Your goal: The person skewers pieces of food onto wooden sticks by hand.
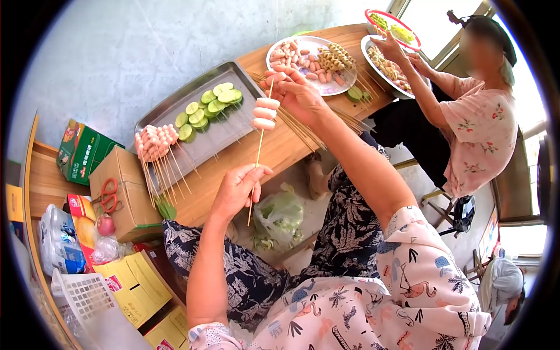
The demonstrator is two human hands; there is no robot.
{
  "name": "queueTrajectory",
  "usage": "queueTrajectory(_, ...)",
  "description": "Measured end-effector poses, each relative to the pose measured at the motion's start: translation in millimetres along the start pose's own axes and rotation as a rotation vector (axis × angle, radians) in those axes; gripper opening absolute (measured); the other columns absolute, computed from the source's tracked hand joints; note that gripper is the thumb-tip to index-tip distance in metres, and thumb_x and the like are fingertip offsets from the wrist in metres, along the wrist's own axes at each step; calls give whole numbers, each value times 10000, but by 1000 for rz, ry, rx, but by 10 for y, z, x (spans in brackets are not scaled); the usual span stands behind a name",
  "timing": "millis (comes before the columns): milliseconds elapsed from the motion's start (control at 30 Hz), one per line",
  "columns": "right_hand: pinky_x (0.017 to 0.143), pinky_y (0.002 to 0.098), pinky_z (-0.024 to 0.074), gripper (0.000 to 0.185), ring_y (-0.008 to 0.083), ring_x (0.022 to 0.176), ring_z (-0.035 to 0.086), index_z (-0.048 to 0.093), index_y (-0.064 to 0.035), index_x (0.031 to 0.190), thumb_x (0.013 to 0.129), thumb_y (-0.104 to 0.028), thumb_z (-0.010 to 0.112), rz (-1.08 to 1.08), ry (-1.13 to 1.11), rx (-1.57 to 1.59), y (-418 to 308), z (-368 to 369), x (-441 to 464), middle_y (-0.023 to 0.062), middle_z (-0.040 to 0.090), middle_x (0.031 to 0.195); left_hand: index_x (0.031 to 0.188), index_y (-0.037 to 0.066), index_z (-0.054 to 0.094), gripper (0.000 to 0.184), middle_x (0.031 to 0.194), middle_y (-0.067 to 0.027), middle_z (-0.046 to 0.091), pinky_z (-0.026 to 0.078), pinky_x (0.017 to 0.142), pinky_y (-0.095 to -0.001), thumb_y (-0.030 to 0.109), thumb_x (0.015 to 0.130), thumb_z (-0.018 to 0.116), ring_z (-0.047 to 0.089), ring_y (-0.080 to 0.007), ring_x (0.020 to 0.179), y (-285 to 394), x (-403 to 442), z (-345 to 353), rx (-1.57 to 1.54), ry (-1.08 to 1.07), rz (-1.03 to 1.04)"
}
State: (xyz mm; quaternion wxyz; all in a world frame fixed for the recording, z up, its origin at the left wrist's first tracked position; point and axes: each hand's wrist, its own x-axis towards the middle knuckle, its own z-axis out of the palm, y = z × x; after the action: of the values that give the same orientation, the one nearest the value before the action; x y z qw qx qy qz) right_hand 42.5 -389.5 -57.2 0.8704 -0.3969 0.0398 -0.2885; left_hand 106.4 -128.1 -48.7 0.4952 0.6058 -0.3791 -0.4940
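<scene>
My left hand (239, 189) pinches the lower part of a thin wooden skewer (258, 154) between thumb and fingers. Three small pink sausages (265, 114) are threaded crosswise near its upper end. At the tip, my right hand (300, 96) grips another small sausage (275, 76) with closed fingers; whether the point has pierced it I cannot tell. Just beyond that hand lies a white oval plate (318, 42) of loose sausages and spiral-cut skewered pieces (336, 58). Bare skewers (300, 128) lie on the wooden table (216, 189) beneath my right forearm.
A metal tray (224, 76) holds skewered green slices (216, 105) and finished sausage skewers (156, 143). Left are a cardboard box (125, 186), red scissors (108, 195) and a green box (87, 151). Another person (478, 128) works at the right by a bowl (368, 44). A plastic bag (280, 213) sits below.
</scene>
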Motion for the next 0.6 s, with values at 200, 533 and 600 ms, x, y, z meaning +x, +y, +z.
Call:
queueTrajectory(200, 897, 384, 496, 298, 271, 1047, 591, 503, -24, 1173, 899, 67, 430, 7, -21, 99, 3, 3, 38, 103, 597, 1053, 1041, 17, 648, 382, 528, 14, 515, 319, 409, -161, 347, 1002, 460, 419, -24, 431, 23, 33, 20, -8, -23, -17)
queueTrajectory(533, 889, 369, 495, 252, 251, 1024, 601, 516, -14, 1143, 893, 2, 485, 11, -36, 129, -6, -10, 37, 108, 614, 1050, 1038, 18, 653, 383, 525, 18, 515, 316, 404, -160, 353, 996, 473, 419, -20, 428, 7, 25, 26, 2, -23, -11)
queueTrajectory(600, 883, 366, 496, 248, 248, 1014, 605, 518, -18, 1136, 888, -19, 508, 16, -11, 143, -34, 35, 12, 108, 616, 1051, 1036, 18, 654, 379, 524, 17, 516, 316, 404, -160, 349, 996, 473, 417, -20, 428, 15, 19, 29, 8, -21, -13)
